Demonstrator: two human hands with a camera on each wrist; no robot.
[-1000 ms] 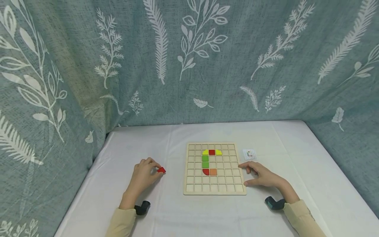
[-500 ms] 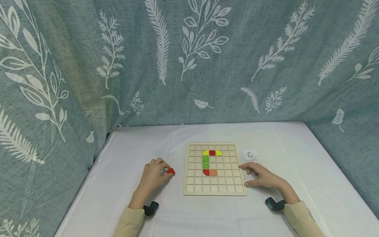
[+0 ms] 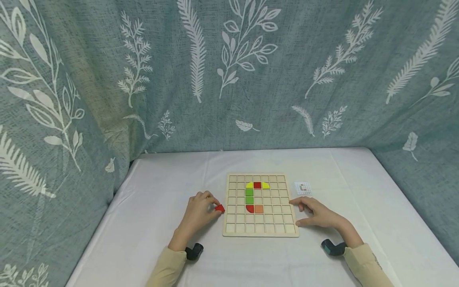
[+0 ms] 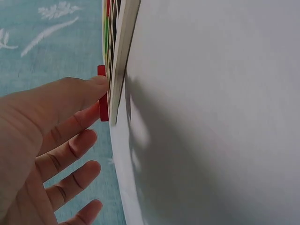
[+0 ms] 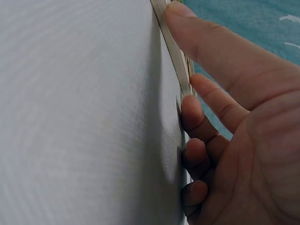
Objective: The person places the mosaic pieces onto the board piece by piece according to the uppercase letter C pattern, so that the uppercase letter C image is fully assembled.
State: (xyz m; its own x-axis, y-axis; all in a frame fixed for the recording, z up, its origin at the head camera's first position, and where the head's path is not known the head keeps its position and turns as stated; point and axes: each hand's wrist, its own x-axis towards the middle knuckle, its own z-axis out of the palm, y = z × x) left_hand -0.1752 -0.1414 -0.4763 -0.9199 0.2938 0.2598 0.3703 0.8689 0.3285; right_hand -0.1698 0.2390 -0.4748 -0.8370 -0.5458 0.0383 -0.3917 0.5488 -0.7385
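Note:
My left hand (image 3: 199,211) pinches a small red square tile (image 3: 220,208) between thumb and index finger, just at the left edge of the wooden grid board (image 3: 236,229). In the left wrist view the tile (image 4: 104,112) is seen edge-on, partly covered by the thumb, with the other fingers spread below. My right hand (image 3: 319,213) touches the board's right edge with thumb and index finger, holding nothing up. Set into the grid are yellow quarter-round tiles (image 3: 265,185), a red square (image 3: 257,185), green squares (image 3: 249,196), a red quarter-round tile (image 3: 250,208) and an orange square (image 3: 258,209).
A small card (image 3: 303,188) printed with a coloured grid pattern lies right of the board, beyond my right hand. White cloth (image 3: 258,263) covers the table. A teal leaf-patterned curtain (image 3: 208,119) hangs behind and along both sides.
My left hand has moved right with the red tile, from the bare cloth to the board's left edge. The right hand and the tiles on the board stay as they were.

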